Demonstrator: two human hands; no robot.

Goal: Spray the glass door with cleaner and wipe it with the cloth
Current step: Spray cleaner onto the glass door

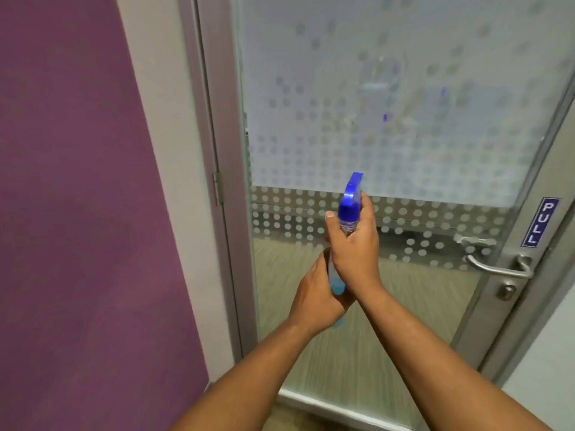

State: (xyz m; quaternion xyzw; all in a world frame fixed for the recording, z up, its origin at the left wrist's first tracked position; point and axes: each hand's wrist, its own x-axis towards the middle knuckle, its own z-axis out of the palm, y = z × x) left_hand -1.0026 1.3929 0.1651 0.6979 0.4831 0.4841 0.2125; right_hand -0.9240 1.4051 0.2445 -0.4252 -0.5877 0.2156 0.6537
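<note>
Both hands grip the blue-capped spray bottle, blue liquid low inside.

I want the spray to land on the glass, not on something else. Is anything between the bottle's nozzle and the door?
Nothing visible. The bottle, held by the right hand with the left hand round its base, points its nozzle at the glass door with only open air between.
</note>
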